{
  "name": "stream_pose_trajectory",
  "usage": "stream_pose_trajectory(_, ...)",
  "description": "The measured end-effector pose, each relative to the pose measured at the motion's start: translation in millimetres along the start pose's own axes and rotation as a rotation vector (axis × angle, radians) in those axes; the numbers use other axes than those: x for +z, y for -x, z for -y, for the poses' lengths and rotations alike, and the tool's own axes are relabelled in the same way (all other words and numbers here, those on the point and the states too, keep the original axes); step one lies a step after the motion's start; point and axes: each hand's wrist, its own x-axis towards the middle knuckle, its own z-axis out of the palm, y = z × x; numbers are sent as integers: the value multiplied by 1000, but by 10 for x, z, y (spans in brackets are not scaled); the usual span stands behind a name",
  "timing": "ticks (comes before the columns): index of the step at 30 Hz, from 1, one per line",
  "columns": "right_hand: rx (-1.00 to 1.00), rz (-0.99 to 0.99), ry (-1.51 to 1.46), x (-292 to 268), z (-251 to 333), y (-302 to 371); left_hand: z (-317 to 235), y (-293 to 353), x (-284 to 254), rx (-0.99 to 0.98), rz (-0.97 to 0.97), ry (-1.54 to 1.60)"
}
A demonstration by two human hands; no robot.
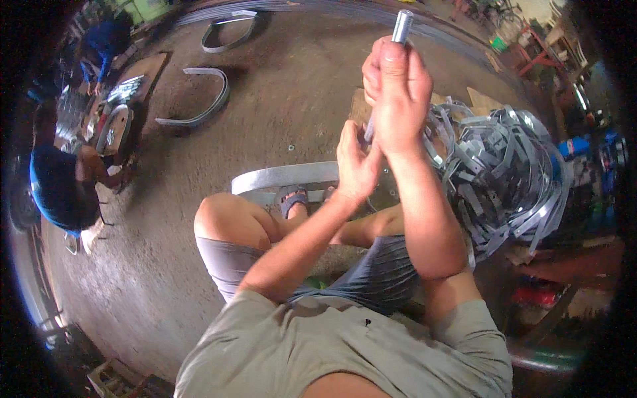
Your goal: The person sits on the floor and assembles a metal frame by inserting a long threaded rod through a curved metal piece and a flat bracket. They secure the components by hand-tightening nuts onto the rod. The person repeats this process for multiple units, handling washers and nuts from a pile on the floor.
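My right hand [400,93] is raised in front of me, closed around a metal rod with a shiny cylindrical end [402,28] sticking out above my thumb. Lower and to the left, my left hand [358,162] has its fingers curled at the lower part of the rod, close against my right wrist. Most of the rod is hidden by my hands, so its full shape does not show. Below my hands, a wide curved metal band [285,178] rests on the floor around my sandalled feet [292,199].
A large heap of bent metal strips [504,172] lies to my right. Two more curved bands [222,89] lie ahead on the floor, with small nuts [290,148] scattered nearer. At left, a person in blue [60,189] crouches by a board of metal parts; another person [103,50] is beyond.
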Motion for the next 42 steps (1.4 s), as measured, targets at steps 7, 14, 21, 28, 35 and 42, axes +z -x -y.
stream_pose_trajectory(7, -22, -82, 132, 19, 56, 219, -28, -178, -70, -237, 314, 261)
stream_pose_trajectory(14, 127, 244, -414, -346, 269, -270, 2, -624, -231, -483, 774, 422)
stream_pose_trajectory(21, -277, -442, 365, -58, -56, -214, 111, 71, -131, 43, 178, -52)
stream_pose_trajectory(28, -336, -300, 271, 192, -12, -246, 95, 202, 167, 27, -50, -123)
stream_pose_trajectory(35, 126, 155, -373, -115, 357, -468, 193, -485, -233, -541, 702, 392)
stream_pose_trajectory(42, -141, -309, 19, -91, 77, -475, 433, -319, -329, 191, 664, -185)
